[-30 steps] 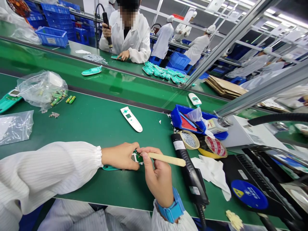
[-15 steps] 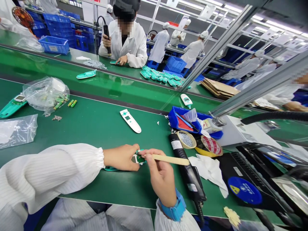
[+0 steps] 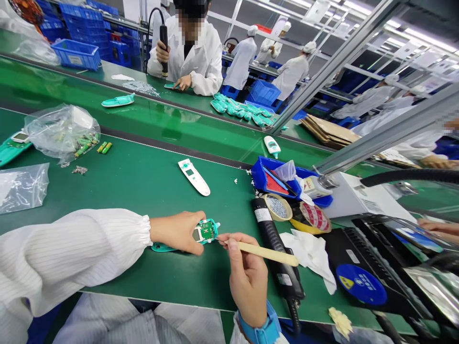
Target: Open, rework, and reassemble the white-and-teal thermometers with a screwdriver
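Observation:
My left hand (image 3: pixel 179 231) grips a teal device shell with a green circuit board (image 3: pixel 205 231) showing at its right end, resting on the green table (image 3: pixel 143 186). Just to the right, my right hand (image 3: pixel 247 279) pinches a pale wooden stick (image 3: pixel 267 253), whose tip sits close to the board's edge. A white finished device (image 3: pixel 194 177) lies on the table farther back.
A black electric screwdriver (image 3: pixel 278 253) and a white cloth (image 3: pixel 315 258) lie to the right, with tape rolls (image 3: pixel 310 215) and a blue bin (image 3: pixel 276 179) behind them. Plastic bags (image 3: pixel 62 131) sit at the left. A person in white works across the green conveyor (image 3: pixel 150 119).
My right hand has drawn back to the right and toward me, taking the stick off the board. The board's end now shows uncovered. My left hand keeps its hold.

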`<action>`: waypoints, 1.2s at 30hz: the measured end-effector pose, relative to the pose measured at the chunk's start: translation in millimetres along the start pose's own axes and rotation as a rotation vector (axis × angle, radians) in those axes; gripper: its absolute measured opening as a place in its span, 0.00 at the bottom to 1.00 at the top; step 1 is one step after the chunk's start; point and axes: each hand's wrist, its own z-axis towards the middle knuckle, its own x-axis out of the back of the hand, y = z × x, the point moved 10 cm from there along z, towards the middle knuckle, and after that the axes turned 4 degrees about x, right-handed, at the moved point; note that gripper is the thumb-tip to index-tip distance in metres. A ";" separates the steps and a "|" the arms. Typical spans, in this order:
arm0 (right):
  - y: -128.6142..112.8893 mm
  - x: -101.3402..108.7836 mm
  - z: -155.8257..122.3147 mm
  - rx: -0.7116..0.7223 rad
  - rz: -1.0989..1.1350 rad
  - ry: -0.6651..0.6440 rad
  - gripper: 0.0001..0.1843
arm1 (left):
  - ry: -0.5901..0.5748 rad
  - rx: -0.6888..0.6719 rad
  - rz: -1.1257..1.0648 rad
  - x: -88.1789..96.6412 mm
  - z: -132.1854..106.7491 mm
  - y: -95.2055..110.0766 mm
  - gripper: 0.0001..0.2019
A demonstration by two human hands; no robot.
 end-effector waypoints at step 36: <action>-6.1 -21.7 -4.2 0.048 -0.013 -0.130 0.08 | -0.008 0.000 0.002 -0.5 1.2 0.0 0.14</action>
